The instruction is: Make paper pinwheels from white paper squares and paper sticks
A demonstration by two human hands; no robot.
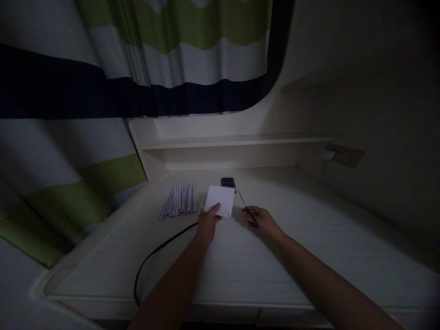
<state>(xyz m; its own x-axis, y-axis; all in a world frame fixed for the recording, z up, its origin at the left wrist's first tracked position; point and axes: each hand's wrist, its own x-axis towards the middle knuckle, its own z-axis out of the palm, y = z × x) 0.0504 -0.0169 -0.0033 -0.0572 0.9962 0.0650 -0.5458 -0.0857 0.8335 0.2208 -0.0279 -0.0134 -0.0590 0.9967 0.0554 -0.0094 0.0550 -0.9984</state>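
My left hand [207, 225] pinches the near corner of a white square sheet of paper [220, 200] and holds it just above the pale desk [309, 238]. My right hand [260, 221] grips a thin dark pen [246, 206] whose tip points away, just right of the paper. A row of several rolled or folded white paper strips [178, 200] lies on the desk to the left of the sheet. A small dark box-like object [227, 182] sits right behind the paper.
A black cable [151, 256] curves from the left hand to the desk's front edge. A low shelf [233, 140] runs along the back. A striped curtain [68, 174] hangs at left. A wall socket with a plug [338, 155] is at right.
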